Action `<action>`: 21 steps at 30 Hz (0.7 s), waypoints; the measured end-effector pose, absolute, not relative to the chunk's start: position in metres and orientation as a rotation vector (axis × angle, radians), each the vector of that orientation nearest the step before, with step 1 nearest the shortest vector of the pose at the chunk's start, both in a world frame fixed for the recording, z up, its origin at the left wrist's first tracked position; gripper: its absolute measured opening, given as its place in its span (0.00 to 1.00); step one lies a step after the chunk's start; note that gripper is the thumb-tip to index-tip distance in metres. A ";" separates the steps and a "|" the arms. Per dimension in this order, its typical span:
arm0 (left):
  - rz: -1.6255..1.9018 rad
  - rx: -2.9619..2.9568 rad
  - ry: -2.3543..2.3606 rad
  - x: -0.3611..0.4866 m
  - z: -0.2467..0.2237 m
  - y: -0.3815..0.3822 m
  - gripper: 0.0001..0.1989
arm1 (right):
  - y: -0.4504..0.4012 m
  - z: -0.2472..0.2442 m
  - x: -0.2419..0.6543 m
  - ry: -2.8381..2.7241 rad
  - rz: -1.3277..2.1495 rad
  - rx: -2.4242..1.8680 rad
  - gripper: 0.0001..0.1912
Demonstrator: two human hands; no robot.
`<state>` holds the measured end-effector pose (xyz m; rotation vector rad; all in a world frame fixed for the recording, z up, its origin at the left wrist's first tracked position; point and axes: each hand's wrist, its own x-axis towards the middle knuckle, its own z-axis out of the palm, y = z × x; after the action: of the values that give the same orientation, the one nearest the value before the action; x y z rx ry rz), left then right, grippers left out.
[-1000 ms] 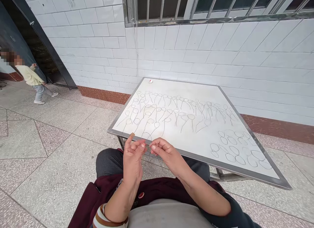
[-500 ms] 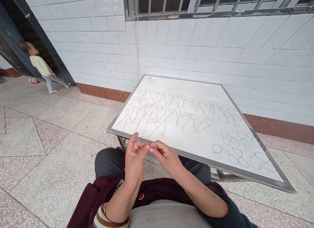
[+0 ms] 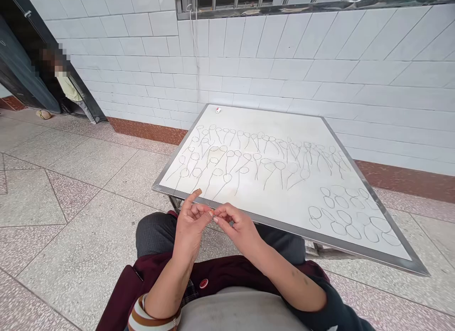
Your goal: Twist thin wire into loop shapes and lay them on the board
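Observation:
Over my lap, just off the near edge of the white table [image 3: 277, 207], both hands meet at the fingertips. My left hand [image 3: 190, 226] pinches with thumb and fingers, one finger standing out apart. My right hand [image 3: 238, 229] is closed in a pinch against it. Whatever lies between the fingertips is too small to make out; a speck of red shows there. Thin dark wire-like pieces, each a loop with a tail [image 3: 227, 178], lie in rows across the tabletop. Several rounder loops without clear tails [image 3: 343, 217] are grouped at its right front corner.
A small white and red item [image 3: 218, 110] sits at the table's far left corner. Behind the table rises a white tiled wall [image 3: 249, 75] with a barred window. At the left, a small person [image 3: 69, 87] stands in a dark doorway.
The small person has moved farther into the doorway. My joined hands have shifted slightly left in view and stay pinched together. The pieces on the table look the same.

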<state>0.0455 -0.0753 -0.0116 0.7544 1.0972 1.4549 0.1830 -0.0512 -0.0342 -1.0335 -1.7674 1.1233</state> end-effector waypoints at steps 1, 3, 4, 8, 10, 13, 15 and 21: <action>1.459 0.745 1.083 0.046 -0.012 -0.075 0.30 | -0.052 -0.035 0.183 -1.762 1.106 -1.024 0.02; 1.470 0.730 1.057 0.048 -0.013 -0.075 0.29 | -0.052 -0.035 0.182 -1.762 1.074 -1.011 0.02; 1.478 0.723 1.050 0.049 -0.014 -0.075 0.29 | -0.053 -0.035 0.182 -1.768 1.053 -1.011 0.02; 1.529 0.668 1.071 0.054 -0.017 -0.074 0.28 | -0.053 -0.034 0.182 -1.837 0.916 -1.079 0.02; 1.546 0.634 1.094 0.056 -0.017 -0.074 0.28 | -0.053 -0.033 0.182 -1.880 0.820 -1.113 0.02; 1.532 0.630 1.121 0.057 -0.016 -0.074 0.28 | -0.053 -0.032 0.183 -1.927 0.710 -1.112 0.03; 1.505 0.664 1.134 0.056 -0.015 -0.074 0.28 | -0.054 -0.032 0.184 -1.947 0.663 -1.102 0.04; 1.484 0.765 1.190 0.055 -0.016 -0.074 0.28 | -0.054 -0.032 0.186 -1.989 0.585 -1.082 0.06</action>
<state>0.0546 -0.0739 -0.0158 0.7651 1.1900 1.4841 0.1861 -0.0540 -0.0316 -1.0818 -1.9888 0.5848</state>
